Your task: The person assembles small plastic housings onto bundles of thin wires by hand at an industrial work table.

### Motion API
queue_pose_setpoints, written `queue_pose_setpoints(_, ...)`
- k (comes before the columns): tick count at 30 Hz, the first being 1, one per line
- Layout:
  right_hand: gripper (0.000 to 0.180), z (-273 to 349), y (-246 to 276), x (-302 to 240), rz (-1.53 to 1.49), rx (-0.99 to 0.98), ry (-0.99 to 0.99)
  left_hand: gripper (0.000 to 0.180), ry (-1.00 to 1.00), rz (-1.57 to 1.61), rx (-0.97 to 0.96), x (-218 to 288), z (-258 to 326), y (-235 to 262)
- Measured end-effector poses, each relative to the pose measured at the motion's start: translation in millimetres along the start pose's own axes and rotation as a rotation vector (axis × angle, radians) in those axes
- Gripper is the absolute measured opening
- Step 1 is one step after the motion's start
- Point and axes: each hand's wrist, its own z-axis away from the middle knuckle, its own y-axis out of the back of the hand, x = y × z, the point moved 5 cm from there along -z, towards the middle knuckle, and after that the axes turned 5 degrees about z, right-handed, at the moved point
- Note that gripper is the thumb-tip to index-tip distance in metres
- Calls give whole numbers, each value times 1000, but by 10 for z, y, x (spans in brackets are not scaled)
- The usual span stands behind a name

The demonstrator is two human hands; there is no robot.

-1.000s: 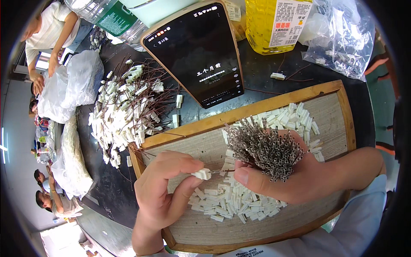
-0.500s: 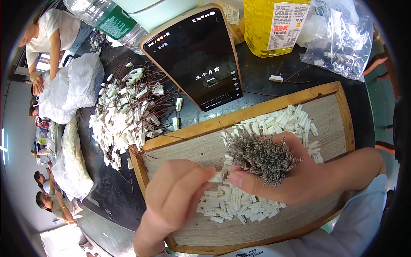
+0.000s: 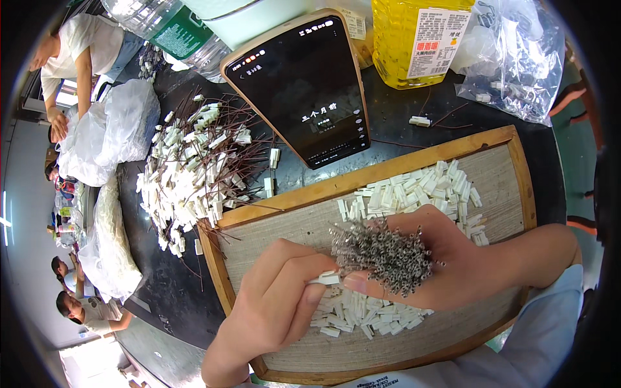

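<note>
My right hand (image 3: 453,265) is closed round a thick bundle of thin metal pieces with small curled ends (image 3: 385,255). Its thumb points left, toward a small white block (image 3: 327,278). That block is pinched between the thumb and fingers of my left hand (image 3: 275,301), close to the right thumb tip; whether the two touch I cannot tell. Both hands are above a wood-framed tray (image 3: 310,198). Loose white blocks (image 3: 420,191) lie in the tray beyond the bundle, and more white blocks (image 3: 365,317) lie on the near side, partly hidden by my hands.
Left of the tray is a heap of white blocks with brown wires (image 3: 194,168). A phone (image 3: 304,97) leans behind the tray, near a yellow-filled bottle (image 3: 394,45), a clear bottle (image 3: 187,45) and plastic bags (image 3: 511,64), (image 3: 110,136). People (image 3: 84,45) sit at far left.
The bundle in my right hand has shifted slightly left and down. My left fingers have moved a little right, and the pinched white block now shows more of its side.
</note>
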Motion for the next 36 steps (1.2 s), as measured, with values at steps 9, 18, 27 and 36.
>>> queue_pose_setpoints(9, 22, 9, 3, 37, -526, 194, -370, 17, 150, -803, 417, -244, 91, 582)
queue_pose_setpoints(18, 23, 31, 26, 16, -581, 245, -350, 38, -44, -479, -312, -184, -70, -402)
queue_pose_setpoints(27, 16, 55, 22, 22, -505, 143, -521, 33, 18, -552, -114, -295, -59, -223)
queue_pose_setpoints(36, 12, 46, 16, 91, -415, 218, -304, 37, 12, -558, -40, -268, -93, -224)
